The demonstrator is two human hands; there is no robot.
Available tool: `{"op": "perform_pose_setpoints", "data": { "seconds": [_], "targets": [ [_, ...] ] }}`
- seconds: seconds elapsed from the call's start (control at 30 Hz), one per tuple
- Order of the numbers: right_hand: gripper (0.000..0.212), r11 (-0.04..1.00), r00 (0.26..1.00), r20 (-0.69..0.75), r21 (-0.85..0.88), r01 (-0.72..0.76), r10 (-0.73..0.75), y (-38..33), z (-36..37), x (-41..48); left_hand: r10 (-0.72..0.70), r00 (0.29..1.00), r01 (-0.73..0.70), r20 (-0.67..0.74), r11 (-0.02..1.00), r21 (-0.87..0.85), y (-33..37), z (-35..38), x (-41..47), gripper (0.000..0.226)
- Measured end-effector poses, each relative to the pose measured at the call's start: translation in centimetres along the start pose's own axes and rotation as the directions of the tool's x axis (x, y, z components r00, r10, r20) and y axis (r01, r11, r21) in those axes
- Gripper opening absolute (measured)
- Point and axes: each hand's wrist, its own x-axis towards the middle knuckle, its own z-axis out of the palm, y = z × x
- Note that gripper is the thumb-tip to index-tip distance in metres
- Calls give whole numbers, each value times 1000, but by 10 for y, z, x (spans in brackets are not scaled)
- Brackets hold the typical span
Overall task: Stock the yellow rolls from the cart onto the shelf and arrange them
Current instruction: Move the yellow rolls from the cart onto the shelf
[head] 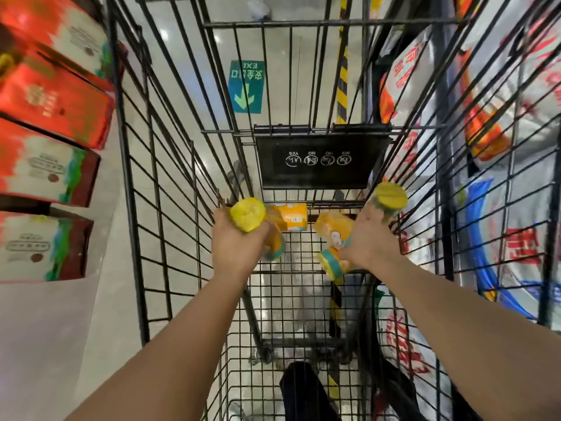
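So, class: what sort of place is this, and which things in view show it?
Most likely a shop aisle: a wire cart holding yellow rolls, stacked boxes of goods on the left, and big printed sacks on the right.

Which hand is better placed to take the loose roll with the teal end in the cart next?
Right. The right hand lies just beside the teal-ended roll; the left hand is farther away. The nearer hand's grip holds a yellow roll, though, so it likely must unload first.
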Motion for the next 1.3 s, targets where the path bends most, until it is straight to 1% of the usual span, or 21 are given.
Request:
{"op": "perform_pose_setpoints", "data": {
  "seconds": [0.07, 0.13, 0.17, 0.23, 0.3, 0.33, 0.4, 0.43, 0.47, 0.5, 0.53, 0.63, 0.7, 0.77, 0.83, 0.9, 0.97, 1.03, 1.13, 1.23, 1.3],
  "targets": [
    [86, 974, 997, 44, 210, -79, 71, 7, 6, -14, -35, 997, 45, 66, 987, -157, 5, -6, -16, 51],
    [85, 887, 983, 111, 424, -181, 147, 14, 14, -32, -57, 992, 89, 116, 954, -288, 9, -12, -31, 53],
    [85, 805, 976, 132, 551, -219, 175, 17, 17, -42, -59, 989, 102, 134, 934, -342, 11, -16, -40, 53],
    [71, 599, 963, 166, 757, -262, 211, 20, 19, -67, -55, 985, 122, 166, 895, -428, 16, -24, -57, 51],
    [58, 438, 953, 216, 850, -291, 214, 19, 18, -99, -43, 979, 136, 200, 866, -481, 23, -34, -75, 46],
    [54, 332, 946, 241, 893, -304, 217, 18, 18, -116, -35, 974, 145, 224, 854, -500, 26, -40, -85, 45],
    [58, 100, 935, 282, 946, -309, 217, 18, 26, -144, -18, 965, 159, 263, 836, -525, 28, -52, -103, 49],
    [54, 14, 929, 296, 952, -307, 220, 18, 28, -157, -9, 961, 160, 276, 833, -529, 29, -58, -112, 49],
    [43, -83, 929, 304, 952, -293, 211, 18, 28, -173, 0, 959, 157, 284, 832, -532, 29, -64, -122, 46],
    [33, -148, 937, 288, 954, -262, 197, 18, 28, -188, 8, 957, 154, 289, 834, -530, 29, -70, -132, 45],
    [31, -203, 938, 289, 947, -250, 190, 18, 26, -205, 15, 955, 149, 296, 838, -524, 29, -75, -144, 47],
    [37, -252, 956, 223, 952, -173, 189, 15, 17, -256, 49, 946, 119, 322, 868, -481, 29, -94, -180, 58],
    [25, -259, 972, 150, 961, -100, 179, 13, 7, -294, 90, 931, 94, 353, 876, -472, 30, -111, -204, 55],
    [15, -261, 989, 74, 965, -38, 130, 11, 1, -331, 127, 913, 80, 389, 876, -475, 32, -130, -231, 52],
    [20, -283, 995, 2, 959, 27, 102, 6, -3, -368, 172, 900, 58, 402, 864, -500, 32, -152, -258, 48],
    [35, -322, 993, -43, 944, 78, 113, 2, 0, -401, 220, 887, 34, 406, 845, -533, 31, -174, -285, 40],
    [43, -309, 986, -121, 939, 151, 112, -9, 1, -439, 261, 876, 14, 405, 827, -562, 23, -195, -309, 42],
    [40, -275, 974, -189, 936, 218, 126, -18, 4, -478, 275, 866, 29, 419, 807, -589, 13, -216, -331, 51],
    [33, -293, 949, -268, 906, 307, 167, -30, 0, -535, 309, 838, 33, 450, 794, -607, 1, -244, -361, 59],
    [32, -315, 924, -320, 872, 374, 209, -40, -4, -593, 359, 781, 47, 510, 781, -622, -6, -270, -395, 54],
    [39, -313, 894, -375, 842, 440, 245, -42, -6, -625, 381, 737, 69, 558, 779, -623, -7, -284, -416, 53]
  ]
}}
